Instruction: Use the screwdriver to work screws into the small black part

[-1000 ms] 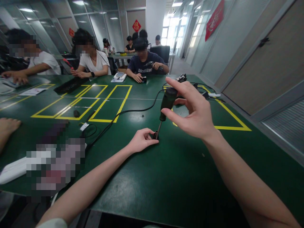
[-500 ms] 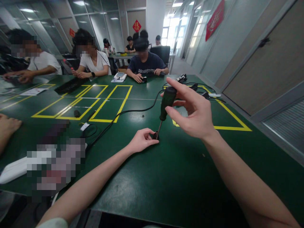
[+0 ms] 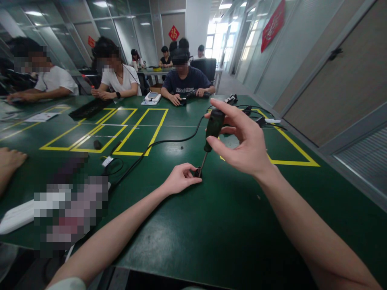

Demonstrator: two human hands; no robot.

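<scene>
My right hand (image 3: 246, 141) grips a screwdriver (image 3: 214, 128) by its dark green handle, the index finger over its butt end and the thumb against its side. The thin metal shaft slants down to the left. Its tip meets a small dark cylindrical part (image 3: 198, 172) on the green table. My left hand (image 3: 180, 178) pinches that part between thumb and fingers, the forearm resting close to the tabletop. Fingers partly cover the small part, so its exact kind is hidden.
A black cable (image 3: 163, 141) crosses the green table (image 3: 169, 241) behind my hands. Yellow tape (image 3: 296, 164) marks rectangles. Several dark connectors lie at the back right. At the left are a white object (image 3: 18, 215), blurred items and another person's hand (image 3: 12, 163). Co-workers sit across the table.
My right hand has turned slightly around the screwdriver handle, its thumb shifting left. The left hand and the small part stay almost where they were.
</scene>
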